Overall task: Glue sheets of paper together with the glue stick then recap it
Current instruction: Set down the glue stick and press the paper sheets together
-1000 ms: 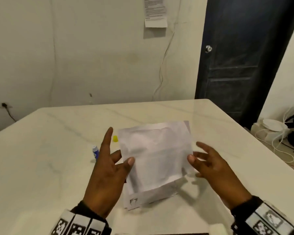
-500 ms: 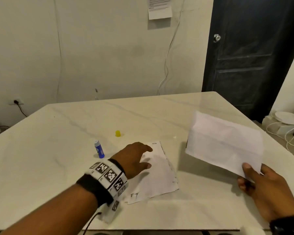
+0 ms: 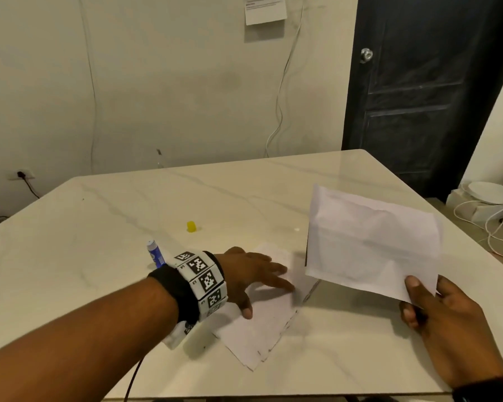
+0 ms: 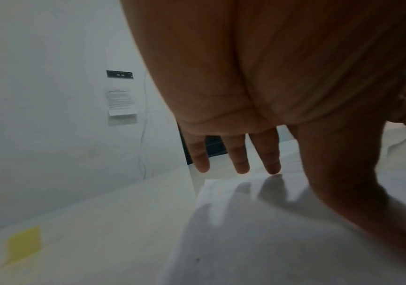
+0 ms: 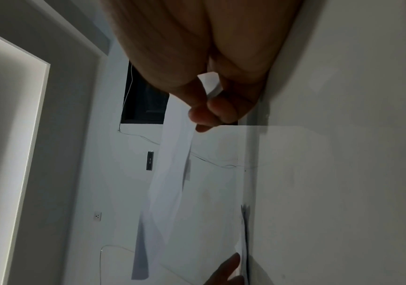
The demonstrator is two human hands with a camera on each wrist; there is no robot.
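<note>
My right hand [image 3: 418, 297] pinches the near corner of a white sheet [image 3: 369, 242] and holds it up above the table's right side; the right wrist view shows the sheet [image 5: 170, 185] hanging edge-on from my fingers [image 5: 204, 113]. My left hand [image 3: 253, 277] lies flat with straight fingers [image 4: 238, 154] on a second sheet [image 3: 259, 329] that rests on the table [image 3: 84, 256]. The blue glue stick [image 3: 155, 253] stands uncapped just behind my left wrist. Its yellow cap [image 3: 191, 226] sits farther back, also blurred at the lower left in the left wrist view [image 4: 24, 244].
The marble table's front edge [image 3: 273, 397] runs close below my arms. A dark door [image 3: 424, 82] stands behind the table's right corner. White devices and cables [image 3: 488, 204] lie on the floor to the right. A notice [image 3: 265, 8] hangs on the wall.
My right hand has carried the top sheet off to the right and keeps it raised. My left hand let go of it, came down flat on the lower sheet and turned it.
</note>
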